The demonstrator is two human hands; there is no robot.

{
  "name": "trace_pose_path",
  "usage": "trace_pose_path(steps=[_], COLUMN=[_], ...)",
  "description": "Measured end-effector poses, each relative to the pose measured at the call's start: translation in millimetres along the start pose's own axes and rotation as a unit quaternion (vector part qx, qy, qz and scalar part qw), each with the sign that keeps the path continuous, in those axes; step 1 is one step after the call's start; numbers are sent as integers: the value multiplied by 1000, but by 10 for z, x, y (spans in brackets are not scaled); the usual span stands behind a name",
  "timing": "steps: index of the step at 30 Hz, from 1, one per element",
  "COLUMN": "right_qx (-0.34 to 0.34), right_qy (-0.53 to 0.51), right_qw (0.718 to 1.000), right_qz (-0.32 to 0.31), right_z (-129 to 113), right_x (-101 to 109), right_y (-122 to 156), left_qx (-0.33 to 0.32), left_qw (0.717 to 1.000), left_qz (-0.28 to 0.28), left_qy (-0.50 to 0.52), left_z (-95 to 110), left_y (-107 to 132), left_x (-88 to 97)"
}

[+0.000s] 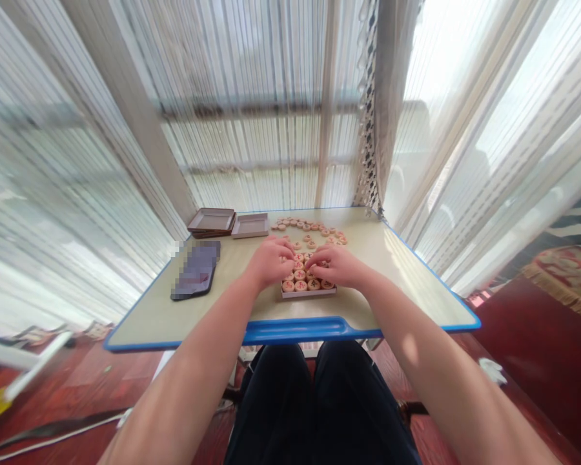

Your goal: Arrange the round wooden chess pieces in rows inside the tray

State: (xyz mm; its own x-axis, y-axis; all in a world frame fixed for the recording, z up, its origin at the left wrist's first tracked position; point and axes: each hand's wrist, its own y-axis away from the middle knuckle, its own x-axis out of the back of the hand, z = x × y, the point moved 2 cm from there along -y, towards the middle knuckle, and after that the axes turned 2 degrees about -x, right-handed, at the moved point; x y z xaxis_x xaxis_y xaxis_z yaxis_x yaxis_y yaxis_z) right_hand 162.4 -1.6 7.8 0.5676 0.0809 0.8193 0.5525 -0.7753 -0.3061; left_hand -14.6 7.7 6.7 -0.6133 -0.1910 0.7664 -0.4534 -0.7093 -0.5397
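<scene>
A shallow tray (pixel 308 294) near the front of the table holds rows of round wooden Chinese chess pieces (pixel 300 275) with red and dark characters. My left hand (pixel 272 261) is over the tray's left side, its fingers and thumb closed on a Chinese chess piece that they mostly hide. From the right, my right hand (pixel 337 265) reaches across the upper rows. Its fingers are bent down and pressed on a Chinese chess piece there. Both hands cover part of the tray's far rows.
Loose Chinese chess pieces (pixel 314 227) lie scattered behind the tray. An empty shallow box part (pixel 250 225) and stacked ones (pixel 212 220) stand at the back left. A phone (pixel 197 270) lies on the left. Blue edging (pixel 295 329) rims the table; curtains hang behind it.
</scene>
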Motion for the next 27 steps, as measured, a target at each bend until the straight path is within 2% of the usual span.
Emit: trace_pose_path(steps=[7,11,21,27], right_qx=[19,21,34,26], right_qy=[20,21,29,46], right_qw=[999,999,999,999], right_qz=[-24,-30,12,-3], right_z=[-22,-47,-67,-45], right_x=[-32,-9,-38,-64], right_y=[-2,-1,1,-12], left_qx=[-10,-6,7,39], left_qw=[998,998,999,997], left_qz=[-57,-63,15,65], left_qy=[6,16,42,3], left_z=[-25,-14,-76,-83], left_y=[-7,-3,-30,-46], left_x=[-26,-45,26,82])
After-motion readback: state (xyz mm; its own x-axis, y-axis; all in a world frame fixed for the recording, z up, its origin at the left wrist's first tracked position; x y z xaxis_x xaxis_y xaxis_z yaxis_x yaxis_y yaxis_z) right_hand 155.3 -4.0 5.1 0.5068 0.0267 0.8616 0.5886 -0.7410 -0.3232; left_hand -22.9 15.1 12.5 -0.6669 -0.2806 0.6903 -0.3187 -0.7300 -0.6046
